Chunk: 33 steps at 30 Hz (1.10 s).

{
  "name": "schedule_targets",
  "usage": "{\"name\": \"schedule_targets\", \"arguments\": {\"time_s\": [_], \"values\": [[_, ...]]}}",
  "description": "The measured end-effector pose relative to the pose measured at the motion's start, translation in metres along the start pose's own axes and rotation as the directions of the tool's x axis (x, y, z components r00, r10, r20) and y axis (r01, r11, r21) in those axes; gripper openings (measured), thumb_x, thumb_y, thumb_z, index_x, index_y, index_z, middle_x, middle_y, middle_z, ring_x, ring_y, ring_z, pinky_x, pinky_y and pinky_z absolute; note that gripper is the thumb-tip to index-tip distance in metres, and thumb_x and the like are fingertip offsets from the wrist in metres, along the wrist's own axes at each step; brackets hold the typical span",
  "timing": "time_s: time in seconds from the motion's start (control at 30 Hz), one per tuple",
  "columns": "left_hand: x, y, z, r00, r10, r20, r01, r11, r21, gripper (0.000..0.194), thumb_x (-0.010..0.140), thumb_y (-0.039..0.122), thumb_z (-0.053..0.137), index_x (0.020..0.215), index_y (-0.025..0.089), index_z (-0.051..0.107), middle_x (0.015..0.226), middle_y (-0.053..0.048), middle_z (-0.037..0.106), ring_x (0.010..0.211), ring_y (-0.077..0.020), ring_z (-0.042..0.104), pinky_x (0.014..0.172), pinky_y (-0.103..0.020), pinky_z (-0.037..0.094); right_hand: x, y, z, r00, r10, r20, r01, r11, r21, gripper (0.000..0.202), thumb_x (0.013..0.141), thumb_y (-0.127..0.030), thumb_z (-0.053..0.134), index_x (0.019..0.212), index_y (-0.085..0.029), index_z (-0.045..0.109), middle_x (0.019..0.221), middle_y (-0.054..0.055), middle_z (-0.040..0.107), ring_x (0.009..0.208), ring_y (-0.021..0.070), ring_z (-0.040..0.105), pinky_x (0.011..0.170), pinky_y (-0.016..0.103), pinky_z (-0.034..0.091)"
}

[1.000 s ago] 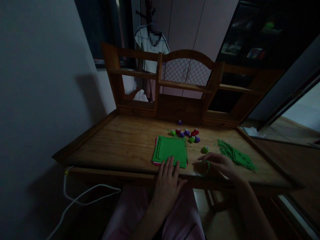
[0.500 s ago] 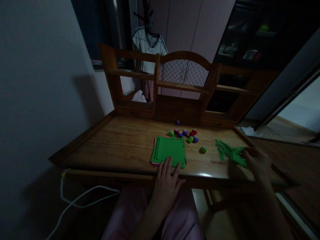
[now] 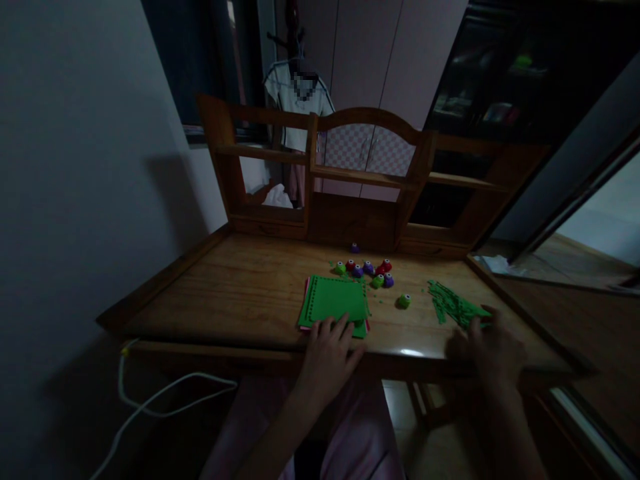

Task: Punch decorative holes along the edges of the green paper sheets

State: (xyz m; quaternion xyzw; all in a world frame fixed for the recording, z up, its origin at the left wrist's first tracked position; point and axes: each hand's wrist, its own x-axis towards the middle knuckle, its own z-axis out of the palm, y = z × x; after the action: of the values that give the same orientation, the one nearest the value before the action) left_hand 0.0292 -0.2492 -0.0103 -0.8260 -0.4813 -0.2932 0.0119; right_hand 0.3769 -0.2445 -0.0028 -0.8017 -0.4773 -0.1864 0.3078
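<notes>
A stack of square sheets lies near the desk's front edge, with a green sheet [image 3: 340, 297] on top and pink edges showing beneath. Rows of small holes run along the top sheet's left and upper sides. My left hand [image 3: 327, 350] rests its bent fingertips on the lower edge of that sheet, thumb apart. To the right is a loose pile of green strips [image 3: 450, 303]. My right hand [image 3: 497, 350] is at the near right end of this pile, blurred, so its grip is unclear. A small green round piece [image 3: 404, 301] with a white top stands between stack and pile.
Several small red, purple and green round pieces [image 3: 369, 268] with white tops stand behind the stack, amid green scraps. A wooden shelf unit [image 3: 355, 177] rises along the back of the desk [image 3: 220, 293]. A white cable [image 3: 185, 380] hangs at the lower left.
My right hand has moved left and toward me, away from the far right of the strips. My left fingers have bent and drawn back, and the top sheet's lower edge has shifted up.
</notes>
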Motion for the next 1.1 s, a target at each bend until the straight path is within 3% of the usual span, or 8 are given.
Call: {"name": "schedule_targets", "arguments": {"time_s": [0.13, 0.33, 0.5, 0.7, 0.8, 0.9, 1.0, 1.1], "values": [[0.014, -0.005, -0.005, 0.999, 0.007, -0.042, -0.013, 0.991, -0.131, 0.033, 0.094, 0.036, 0.042, 0.117, 0.020, 0.060, 0.126, -0.007, 0.059, 0.108, -0.0243, 0.053, 0.096, -0.046, 0.039, -0.016, -0.034, -0.004, 0.995, -0.085, -0.056, 0.091, 0.990, 0.110, 0.030, 0.087, -0.036, 0.044, 0.103, -0.016, 0.061, 0.091, 0.013, 0.063, 0.077, 0.0266, 0.059, 0.067, 0.037, 0.042], [0.030, -0.023, -0.015, 0.985, -0.080, -0.156, 0.008, 0.908, -0.419, 0.027, 0.095, 0.027, 0.041, 0.104, 0.021, 0.066, 0.115, -0.004, 0.065, 0.107, -0.0186, 0.057, 0.099, -0.039, 0.041, -0.035, -0.092, -0.005, 0.949, -0.306, 0.074, 0.239, 0.853, 0.463, 0.030, 0.090, -0.029, 0.047, 0.118, -0.022, 0.054, 0.110, 0.011, 0.058, 0.086, 0.0227, 0.059, 0.079, 0.038, 0.047], [0.032, -0.044, -0.022, 0.973, -0.197, -0.116, 0.073, 0.749, -0.658, 0.028, 0.094, 0.031, 0.045, 0.101, 0.020, 0.069, 0.112, -0.005, 0.067, 0.107, -0.0191, 0.058, 0.097, -0.035, 0.044, -0.044, -0.133, -0.002, 0.823, -0.560, 0.100, 0.366, 0.655, 0.661, 0.048, 0.088, -0.027, 0.053, 0.135, -0.030, 0.042, 0.136, 0.008, 0.044, 0.120, 0.0267, 0.046, 0.098, 0.043, 0.043], [0.029, -0.065, -0.023, 0.926, -0.370, -0.075, 0.160, 0.566, -0.809, 0.032, 0.092, 0.035, 0.045, 0.092, 0.015, 0.069, 0.105, -0.007, 0.068, 0.104, -0.0212, 0.061, 0.095, -0.034, 0.043, -0.055, -0.170, 0.007, 0.786, -0.618, -0.012, 0.460, 0.571, 0.680, 0.043, 0.089, -0.026, 0.055, 0.132, -0.033, 0.048, 0.130, 0.007, 0.051, 0.123, 0.0280, 0.043, 0.106, 0.048, 0.033], [0.029, -0.073, -0.024, 0.951, -0.301, -0.064, 0.139, 0.605, -0.784, 0.026, 0.092, 0.034, 0.046, 0.089, 0.016, 0.065, 0.106, -0.007, 0.066, 0.103, -0.0204, 0.060, 0.094, -0.033, 0.044, -0.057, -0.180, 0.015, 0.749, -0.662, 0.004, 0.472, 0.538, 0.698, 0.025, 0.091, -0.027, 0.053, 0.113, -0.033, 0.063, 0.109, 0.007, 0.061, 0.107, 0.0265, 0.054, 0.095, 0.043, 0.043], [0.026, -0.081, -0.024, 0.961, -0.256, -0.103, 0.128, 0.745, -0.655, 0.016, 0.084, 0.034, 0.059, 0.088, 0.019, 0.058, 0.106, -0.005, 0.064, 0.100, -0.0196, 0.059, 0.090, -0.033, 0.045, -0.058, -0.185, 0.023, 0.711, -0.701, 0.055, 0.459, 0.522, 0.719, 0.017, 0.090, -0.027, 0.055, 0.101, -0.029, 0.068, 0.098, 0.007, 0.062, 0.095, 0.0238, 0.058, 0.085, 0.039, 0.046], [0.021, -0.087, -0.024, 0.963, -0.224, -0.149, 0.133, 0.878, -0.460, 0.038, 0.072, 0.035, 0.073, 0.103, 0.022, 0.054, 0.111, -0.005, 0.059, 0.100, -0.0210, 0.056, 0.088, -0.035, 0.045, -0.060, -0.186, 0.030, 0.685, -0.722, 0.096, 0.434, 0.510, 0.743, 0.014, 0.090, -0.024, 0.057, 0.096, -0.025, 0.069, 0.096, 0.005, 0.063, 0.092, 0.0212, 0.058, 0.082, 0.035, 0.047], [0.018, -0.088, -0.024, 0.983, -0.129, -0.129, 0.083, 0.946, -0.313, 0.058, 0.067, 0.036, 0.078, 0.117, 0.026, 0.051, 0.118, -0.005, 0.057, 0.110, -0.0247, 0.050, 0.095, -0.040, 0.040, -0.063, -0.185, 0.035, 0.664, -0.735, 0.134, 0.402, 0.503, 0.765, 0.012, 0.088, -0.020, 0.059, 0.093, -0.024, 0.069, 0.096, 0.004, 0.063, 0.091, 0.0196, 0.058, 0.082, 0.033, 0.047]]}}
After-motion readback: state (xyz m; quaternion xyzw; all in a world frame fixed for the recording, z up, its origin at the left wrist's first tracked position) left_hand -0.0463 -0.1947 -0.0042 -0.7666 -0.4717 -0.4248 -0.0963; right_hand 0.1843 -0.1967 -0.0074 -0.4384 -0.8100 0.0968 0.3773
